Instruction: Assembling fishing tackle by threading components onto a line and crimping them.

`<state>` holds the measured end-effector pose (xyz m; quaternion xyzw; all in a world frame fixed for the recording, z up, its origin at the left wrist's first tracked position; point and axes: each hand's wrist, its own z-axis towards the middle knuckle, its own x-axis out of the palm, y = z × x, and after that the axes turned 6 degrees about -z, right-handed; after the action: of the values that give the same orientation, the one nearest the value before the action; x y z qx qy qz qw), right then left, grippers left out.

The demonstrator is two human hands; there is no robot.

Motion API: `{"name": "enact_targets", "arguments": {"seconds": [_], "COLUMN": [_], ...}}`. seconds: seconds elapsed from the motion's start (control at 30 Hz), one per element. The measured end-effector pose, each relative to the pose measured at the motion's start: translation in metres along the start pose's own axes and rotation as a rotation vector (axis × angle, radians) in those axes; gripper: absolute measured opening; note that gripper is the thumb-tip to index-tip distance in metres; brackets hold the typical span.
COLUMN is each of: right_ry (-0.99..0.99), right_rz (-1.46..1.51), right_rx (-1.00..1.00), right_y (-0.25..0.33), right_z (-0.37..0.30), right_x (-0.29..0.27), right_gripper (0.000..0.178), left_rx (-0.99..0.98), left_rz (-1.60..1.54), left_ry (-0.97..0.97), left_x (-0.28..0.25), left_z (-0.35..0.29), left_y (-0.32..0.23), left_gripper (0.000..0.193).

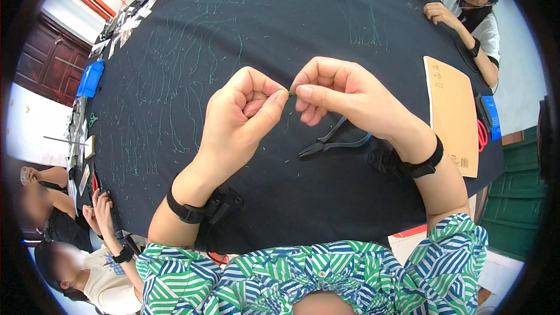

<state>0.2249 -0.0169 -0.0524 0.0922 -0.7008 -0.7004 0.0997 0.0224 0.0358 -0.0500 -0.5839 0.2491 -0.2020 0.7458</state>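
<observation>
Well, looking down from the head view, I'm seeing 2 bare hands meeting above the middle of a black-covered surface point(326, 198). The left hand point(248, 105) is pressing thumb and index together, apparently gripping a tiny green piece point(290, 92) where the 2 hands are almost touching; its shape is too small to make out. The right hand point(344, 90) is curling thumb and index toward that spot, but I can't tell whether its fingers are gripping anything. Presumably they're using tips alone because something so fine is leaving no room for a fuller hold. Both wrists are wearing black straps.

Just below the right hand, pliers point(319, 146) are lying with their nose pointing left, probably being kept there for easy reach. Green threads point(211, 70) are lying spread across the left side, perhaps being kept apart against tangling, and another bunch point(373, 17) is lying toward the far right. A tan notebook point(452, 116) is resting near the right edge, beside red handles point(482, 135).

Around the surface, 1 co-worker point(466, 6) is sitting at the upper right and 2 others are sitting at the lower left. Beyond them, a dark brown door point(55, 61) is standing against white walls.
</observation>
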Motion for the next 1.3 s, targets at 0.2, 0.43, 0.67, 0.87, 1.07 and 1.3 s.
{"name": "enact_targets", "arguments": {"seconds": [0.2,0.43,0.67,0.87,1.07,1.3], "right_ry": [-0.066,-0.048,-0.205,-0.341,-0.378,-0.198], "right_rz": [-0.014,0.123,-0.17,-0.66,-0.934,-0.201], "right_rx": [-0.072,-0.092,-0.186,-0.381,-0.654,-0.128], "right_y": [-0.012,-0.023,-0.006,0.002,0.005,-0.002], "right_z": [0.004,0.002,-0.009,-0.011,-0.006,-0.001], "right_x": [0.004,0.021,0.022,0.016,0.008,0.01], "right_gripper": [0.019,0.017,0.007,0.01,0.012,0.009], "left_rx": [-0.021,-0.027,0.098,0.158,0.171,0.135], "left_rz": [-0.147,-0.271,0.016,0.223,0.328,0.214], "left_ry": [0.037,0.022,-0.116,-0.142,-0.073,-0.006], "left_x": [0.0,0.002,0.002,0.005,0.004,0.004], "left_z": [-0.002,-0.003,0.0,0.0,-0.002,-0.004], "left_y": [-0.005,-0.004,0.001,0.0,-0.001,-0.002], "left_gripper": [0.007,0.006,0.008,0.01,0.011,0.011]}}
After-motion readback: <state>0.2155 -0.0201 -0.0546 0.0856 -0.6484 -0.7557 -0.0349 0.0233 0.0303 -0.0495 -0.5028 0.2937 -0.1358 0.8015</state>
